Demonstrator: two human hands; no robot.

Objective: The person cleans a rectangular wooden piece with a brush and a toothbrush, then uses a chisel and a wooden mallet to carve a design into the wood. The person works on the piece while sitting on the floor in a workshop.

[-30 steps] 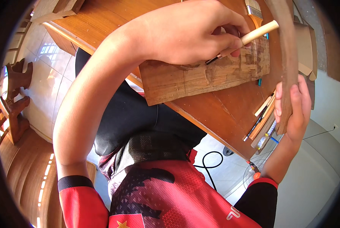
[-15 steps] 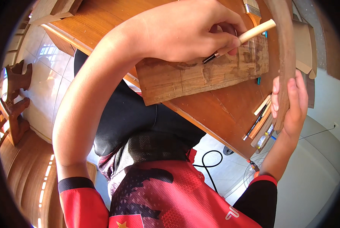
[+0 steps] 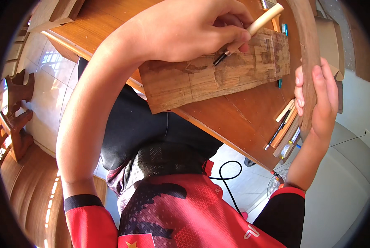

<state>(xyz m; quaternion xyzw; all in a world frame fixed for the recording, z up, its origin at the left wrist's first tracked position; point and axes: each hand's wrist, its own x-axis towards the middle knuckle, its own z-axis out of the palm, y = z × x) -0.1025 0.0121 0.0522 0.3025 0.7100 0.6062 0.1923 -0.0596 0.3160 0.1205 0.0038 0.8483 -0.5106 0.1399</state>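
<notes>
Blk cable [image 3: 222,179] looped on tiled flr [image 3: 46,97], fan [image 3: 273,183] to R, wdn furn. [image 3: 18,94] L.

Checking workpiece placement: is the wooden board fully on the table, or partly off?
Partly off: the wooden board overhangs the table, its lower-left corner showing past the edge against the black trousers.

No readable words — star [image 3: 132,244], logo [image 3: 252,232] on shirt [image 3: 201,206]

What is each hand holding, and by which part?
The left hand holds a chisel-like tool low on its pale handle; the right hand grips a wooden bar near its lower end.
</notes>
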